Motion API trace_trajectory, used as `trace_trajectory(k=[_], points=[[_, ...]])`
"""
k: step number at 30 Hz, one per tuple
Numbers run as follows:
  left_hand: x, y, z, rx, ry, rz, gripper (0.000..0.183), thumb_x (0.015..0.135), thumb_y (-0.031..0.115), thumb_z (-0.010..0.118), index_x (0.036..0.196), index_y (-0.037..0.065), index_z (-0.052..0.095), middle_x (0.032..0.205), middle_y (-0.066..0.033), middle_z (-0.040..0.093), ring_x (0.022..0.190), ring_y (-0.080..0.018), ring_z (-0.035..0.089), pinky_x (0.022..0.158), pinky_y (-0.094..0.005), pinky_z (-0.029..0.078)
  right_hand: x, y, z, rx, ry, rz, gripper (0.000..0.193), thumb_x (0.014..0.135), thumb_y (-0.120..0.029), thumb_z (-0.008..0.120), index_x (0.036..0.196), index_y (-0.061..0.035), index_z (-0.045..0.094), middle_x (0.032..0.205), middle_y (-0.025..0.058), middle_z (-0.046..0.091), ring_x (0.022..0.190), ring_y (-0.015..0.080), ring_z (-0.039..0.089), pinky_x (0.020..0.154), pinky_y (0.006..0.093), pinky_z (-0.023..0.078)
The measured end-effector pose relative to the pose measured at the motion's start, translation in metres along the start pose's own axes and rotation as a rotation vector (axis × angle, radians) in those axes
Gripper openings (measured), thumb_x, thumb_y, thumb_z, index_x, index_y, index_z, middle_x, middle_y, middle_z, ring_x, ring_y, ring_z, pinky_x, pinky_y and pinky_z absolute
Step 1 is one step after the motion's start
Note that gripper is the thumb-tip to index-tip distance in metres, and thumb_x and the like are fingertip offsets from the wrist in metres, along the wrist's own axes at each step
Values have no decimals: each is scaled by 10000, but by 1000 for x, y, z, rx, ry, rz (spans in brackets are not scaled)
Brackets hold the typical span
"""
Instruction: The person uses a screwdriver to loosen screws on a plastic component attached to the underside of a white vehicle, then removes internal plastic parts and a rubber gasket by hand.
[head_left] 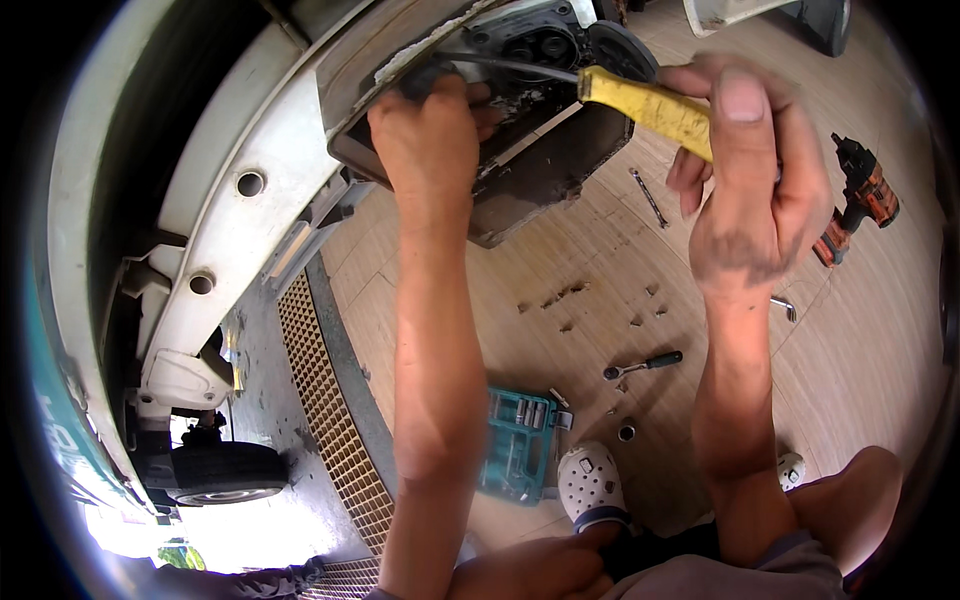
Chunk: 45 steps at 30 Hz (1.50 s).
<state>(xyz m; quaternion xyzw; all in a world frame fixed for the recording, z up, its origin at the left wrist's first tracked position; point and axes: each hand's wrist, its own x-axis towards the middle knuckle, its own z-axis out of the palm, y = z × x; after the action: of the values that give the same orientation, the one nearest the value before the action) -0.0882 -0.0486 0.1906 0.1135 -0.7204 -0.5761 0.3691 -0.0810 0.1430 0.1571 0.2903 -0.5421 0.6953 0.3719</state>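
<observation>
My right hand point(755, 170) is closed round the yellow handle of a screwdriver point(645, 105). The screwdriver's metal shaft runs left into an open, dirty machine housing point(350, 140) on the white vehicle's underside. At the shaft's far end, my left hand point(425, 140) reaches inside with its fingers curled against a dark, rounded part point(425, 78). Those fingertips are partly hidden, so what they grip cannot be made out. Beside the shaft are greasy dark parts and a black wheel-like pulley point(622, 50). A dark, grimy panel point(545, 185) lies below the housing's opening.
On the wood-look floor lie a wrench point(648, 198), a ratchet point(645, 365), a socket point(627, 430), several small bolts point(565, 293) and a cordless drill point(865, 190). A teal socket case point(515, 455) stands open by my shoe point(590, 485). At left are the vehicle frame point(225, 220) and a floor grate point(335, 410).
</observation>
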Motion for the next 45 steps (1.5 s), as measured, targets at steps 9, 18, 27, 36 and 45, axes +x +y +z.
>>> trace_trajectory(k=[9,18,27,36,45], points=[[0,1,-2,66,-7,16,247,833,81,533,844,-143,636,773,-187,706,557,-226,677,508,-299,545,0,0,2,-120,-8,-62,284,976,-180,606,1132,58,594,986,175,719,537,69,527,466,172,384],[-1,2,-1,38,-10,8,238,827,80,552,835,-144,634,769,-185,705,556,-228,678,509,-299,550,8,2,5,-114,-15,-177,311,932,-97,666,1185,54,566,1043,177,715,511,45,501,473,192,413],[0,2,1,54,-10,3,253,823,92,556,818,-147,639,770,-184,708,548,-220,671,513,-295,548,9,-10,9,-11,28,42,339,916,-106,654,1198,61,567,1103,194,691,617,63,536,578,195,461],[0,2,0,58,9,-8,259,813,101,557,791,-139,651,736,-177,707,538,-211,666,515,-297,544,0,-16,9,64,40,417,342,924,-161,669,1160,66,571,1102,193,695,548,61,536,522,172,439],[2,-3,3,113,38,25,255,791,102,566,741,-129,663,704,-159,708,526,-200,664,516,-299,520,3,-16,9,70,25,339,297,972,-177,633,1143,59,578,982,172,718,472,69,511,434,200,409]])
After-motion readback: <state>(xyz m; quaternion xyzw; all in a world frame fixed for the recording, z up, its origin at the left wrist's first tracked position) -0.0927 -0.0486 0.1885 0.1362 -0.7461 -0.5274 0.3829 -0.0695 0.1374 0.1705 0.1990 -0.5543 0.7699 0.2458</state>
